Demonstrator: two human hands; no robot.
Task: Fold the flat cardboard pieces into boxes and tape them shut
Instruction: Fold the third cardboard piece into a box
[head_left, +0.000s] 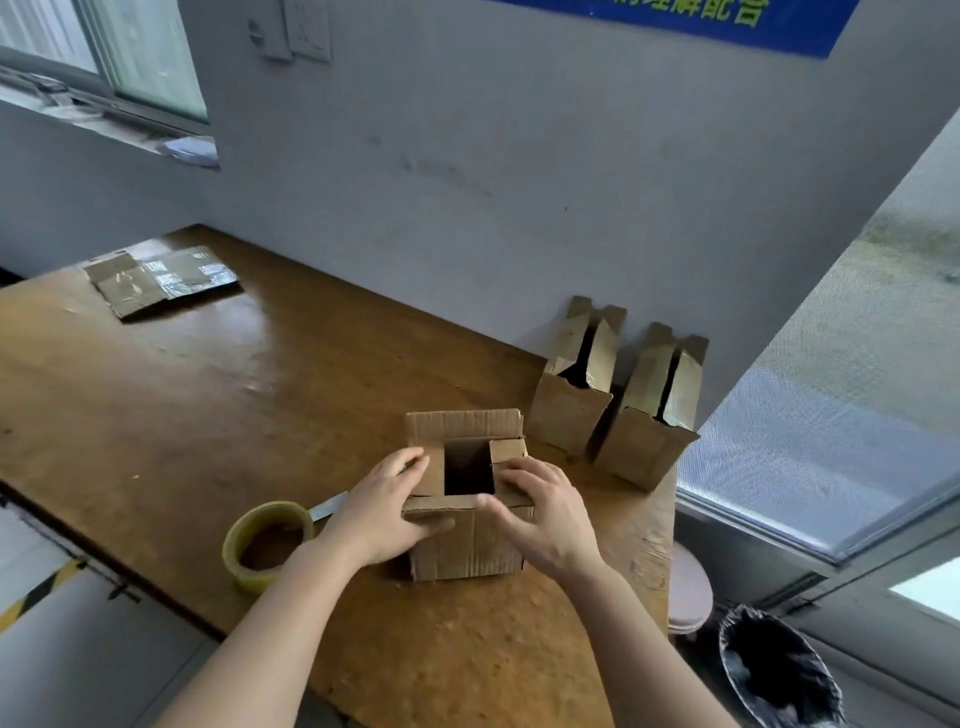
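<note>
The small brown corrugated cardboard box (470, 540) stands upright on the brown wooden tabletop (208, 415), held between the 2 hands, with its top not yet closed. The left hand (384, 512) lies spread over the left side flap with its thumb across the front wall. The right hand (543, 514) presses the right side flap down with its thumb on the edge of the near flap. The far flap stands up and a dark square opening shows between the fingers.

The risk I see is springback: if either hand lifts to fetch tape, the stiff side flaps may pop up. Uneven pressure could also push the box out of square, so the long flaps would meet crooked and the seam would gape. The yellowish roll of clear tape (267, 540) sits just left of the left wrist, so reaching for it means letting go on that side.

Beyond the right hand, 2 open-topped cardboard boxes (613, 426) lean by the wall. Far beyond the left hand lie the flat cardboard pieces (161, 278), which are glossy with old tape.

The boxes show no print. The blue banner (727, 23) on the wall carries yellow-green characters, but the frame cuts them off and they cannot be read.
</note>
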